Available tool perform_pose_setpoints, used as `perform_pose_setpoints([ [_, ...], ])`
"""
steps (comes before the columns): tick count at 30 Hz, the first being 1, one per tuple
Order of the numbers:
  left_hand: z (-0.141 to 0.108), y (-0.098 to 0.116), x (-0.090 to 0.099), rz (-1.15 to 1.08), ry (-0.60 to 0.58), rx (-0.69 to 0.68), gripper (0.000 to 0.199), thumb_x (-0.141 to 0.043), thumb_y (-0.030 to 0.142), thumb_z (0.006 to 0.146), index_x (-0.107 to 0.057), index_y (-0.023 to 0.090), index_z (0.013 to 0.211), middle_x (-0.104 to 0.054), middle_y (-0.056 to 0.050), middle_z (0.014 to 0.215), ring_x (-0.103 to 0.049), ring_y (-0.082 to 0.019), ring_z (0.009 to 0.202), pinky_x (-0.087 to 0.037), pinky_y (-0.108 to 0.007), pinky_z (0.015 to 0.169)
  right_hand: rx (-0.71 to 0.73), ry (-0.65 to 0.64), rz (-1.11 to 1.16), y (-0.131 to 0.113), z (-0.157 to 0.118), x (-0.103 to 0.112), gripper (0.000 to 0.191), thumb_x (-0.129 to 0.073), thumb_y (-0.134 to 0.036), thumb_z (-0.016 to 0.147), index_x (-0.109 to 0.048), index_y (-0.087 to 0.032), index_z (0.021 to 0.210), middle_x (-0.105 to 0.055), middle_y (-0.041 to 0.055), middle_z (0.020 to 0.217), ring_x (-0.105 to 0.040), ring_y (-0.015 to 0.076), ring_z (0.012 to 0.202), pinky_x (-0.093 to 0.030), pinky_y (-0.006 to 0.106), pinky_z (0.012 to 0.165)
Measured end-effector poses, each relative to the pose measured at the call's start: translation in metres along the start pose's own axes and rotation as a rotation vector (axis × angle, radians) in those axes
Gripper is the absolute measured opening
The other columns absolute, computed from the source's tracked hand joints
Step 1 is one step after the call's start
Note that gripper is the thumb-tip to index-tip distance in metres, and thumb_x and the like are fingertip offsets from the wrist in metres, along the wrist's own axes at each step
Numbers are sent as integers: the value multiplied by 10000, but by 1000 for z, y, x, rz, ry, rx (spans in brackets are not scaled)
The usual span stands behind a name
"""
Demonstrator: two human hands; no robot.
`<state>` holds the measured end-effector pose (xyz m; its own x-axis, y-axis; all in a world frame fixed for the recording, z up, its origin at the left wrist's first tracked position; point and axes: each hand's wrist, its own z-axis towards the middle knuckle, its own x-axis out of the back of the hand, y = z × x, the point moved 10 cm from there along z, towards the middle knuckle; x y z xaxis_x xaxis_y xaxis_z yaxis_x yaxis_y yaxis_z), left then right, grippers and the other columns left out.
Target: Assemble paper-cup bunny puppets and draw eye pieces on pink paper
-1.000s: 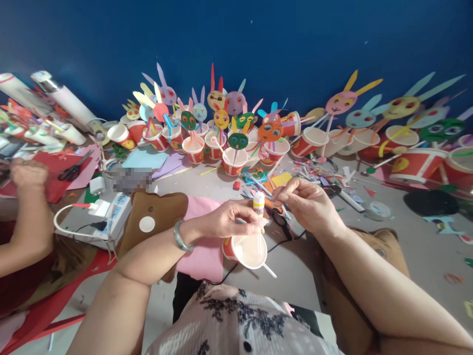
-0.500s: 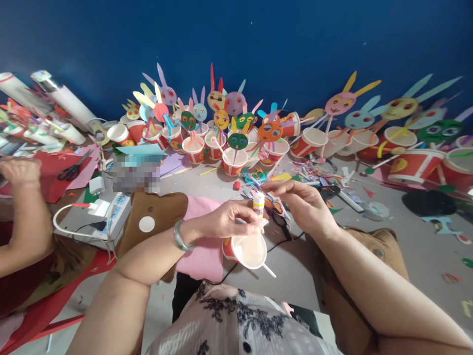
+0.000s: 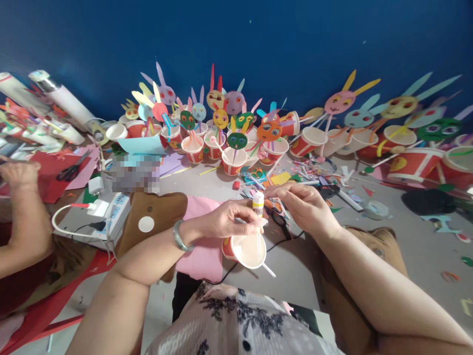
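My left hand pinches a small white piece above a red and white paper cup. A white stick lies inside the cup and another pokes out below its rim. A white and yellow glue bottle stands upright just beyond my left fingertips. Over the table to the right of the bottle is my right hand, its thumb and fingers drawn together; what they hold, if anything, is too small to make out. Pink paper lies under my left wrist.
Paper cups with rabbit-faced figures line the back. Scissors and paper scraps lie past my right hand. At left are a power strip and another person's arm.
My right hand has shifted very slightly, its fingertips staying near the top of the bottle. My left hand holds almost the same pose over the cup.
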<state>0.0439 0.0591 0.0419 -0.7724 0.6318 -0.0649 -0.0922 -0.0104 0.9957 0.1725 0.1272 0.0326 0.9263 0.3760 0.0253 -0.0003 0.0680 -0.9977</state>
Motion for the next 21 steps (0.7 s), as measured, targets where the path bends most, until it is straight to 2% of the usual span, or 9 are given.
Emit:
perform_pose_setpoints([
  [4, -1, 0, 0, -10, 11, 25, 218, -713, 365, 863, -757, 151, 862, -674, -85, 965, -624, -174, 881, -489, -308, 842, -14, 22, 33, 6, 1, 5, 204, -807, -474, 772, -777, -273, 789, -775, 19, 876, -708, 242, 875, -540, 386, 859],
  [8, -1, 0, 2, -8, 26, 20, 221, -717, 373, 859, -762, 156, 860, -684, -88, 974, -627, -175, 885, -492, -307, 833, -11, 38, 97, 3, 1, 4, 208, -854, -437, 724, -744, -262, 743, -758, 8, 817, -696, 210, 802, -544, 358, 793],
  [14, -1, -5, 4, -12, 51, 45, 237, -719, 387, 854, -759, 155, 867, -678, -93, 975, -623, -174, 879, -498, -298, 815, 47, 27, 102, -10, 1, -3, 257, -633, -482, 910, -661, -258, 787, -702, 11, 764, -652, 211, 722, -546, 394, 751],
  [18, -2, -7, 6, -1, 65, 48, 245, -720, 395, 851, -756, 153, 854, -675, -88, 941, -611, -178, 876, -498, -303, 812, 113, 18, 76, -16, 1, -3, 454, -477, -526, 982, -541, -252, 625, -611, 12, 594, -633, 220, 677, -545, 426, 799],
  [21, -2, -7, 7, -16, 66, 44, 239, -720, 392, 851, -761, 157, 873, -674, -88, 951, -618, -183, 880, -505, -309, 810, 83, 26, -9, -10, 1, -1, 450, -565, -549, 948, -610, -235, 629, -669, 23, 652, -645, 199, 683, -547, 381, 763],
])
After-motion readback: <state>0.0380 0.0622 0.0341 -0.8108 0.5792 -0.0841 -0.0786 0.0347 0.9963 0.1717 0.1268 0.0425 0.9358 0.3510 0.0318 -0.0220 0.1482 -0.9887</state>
